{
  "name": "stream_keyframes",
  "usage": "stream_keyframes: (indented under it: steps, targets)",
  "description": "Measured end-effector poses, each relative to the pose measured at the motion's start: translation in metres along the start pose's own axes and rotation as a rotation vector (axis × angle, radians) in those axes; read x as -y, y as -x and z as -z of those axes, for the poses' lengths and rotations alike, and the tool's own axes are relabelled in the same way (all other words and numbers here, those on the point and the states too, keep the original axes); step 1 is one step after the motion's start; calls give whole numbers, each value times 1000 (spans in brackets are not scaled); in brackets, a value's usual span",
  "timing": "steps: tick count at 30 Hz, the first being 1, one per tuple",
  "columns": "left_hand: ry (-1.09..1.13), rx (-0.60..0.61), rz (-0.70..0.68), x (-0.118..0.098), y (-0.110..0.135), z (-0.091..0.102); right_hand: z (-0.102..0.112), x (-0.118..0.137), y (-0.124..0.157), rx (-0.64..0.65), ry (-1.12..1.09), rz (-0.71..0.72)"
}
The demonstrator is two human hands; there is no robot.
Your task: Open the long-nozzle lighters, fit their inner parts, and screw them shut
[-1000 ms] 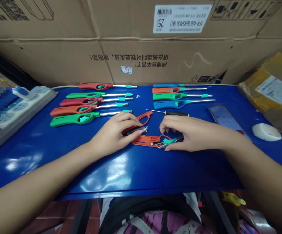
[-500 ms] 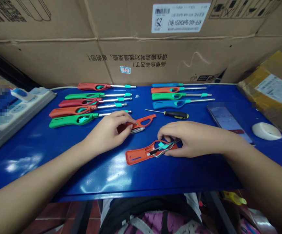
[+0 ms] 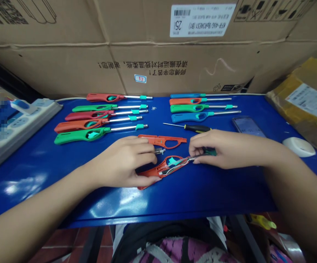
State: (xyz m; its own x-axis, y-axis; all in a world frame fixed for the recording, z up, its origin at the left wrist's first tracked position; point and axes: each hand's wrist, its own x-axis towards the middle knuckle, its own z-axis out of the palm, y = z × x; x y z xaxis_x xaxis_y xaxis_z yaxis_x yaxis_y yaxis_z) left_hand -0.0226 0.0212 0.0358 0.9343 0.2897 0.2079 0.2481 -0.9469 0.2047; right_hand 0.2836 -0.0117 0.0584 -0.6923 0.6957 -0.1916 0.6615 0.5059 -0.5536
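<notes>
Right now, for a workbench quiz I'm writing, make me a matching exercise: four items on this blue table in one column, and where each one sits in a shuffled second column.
Items:
1. Screwdriver
2. Phone
3. White mouse
4. Power strip

Places:
A. Nearest the taped parcel
B. Left end of the blue table
C. Just beyond the right hand
D. Screen up, beside the mouse

Pairs: 1-C, 2-D, 3-A, 4-B

Glossy tabletop, smooth plastic lighter shell, shiny steel lighter nozzle, matt cardboard carton
</notes>
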Motion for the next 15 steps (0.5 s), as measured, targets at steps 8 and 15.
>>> stream_keyframes:
  steps: [8, 15]
  targets:
    - [23, 24, 10, -2, 0, -2, 1, 4, -4, -198, 69, -20]
    - [-10, 22, 36, -2, 2, 0, -3, -8, -4, -215, 194, -54]
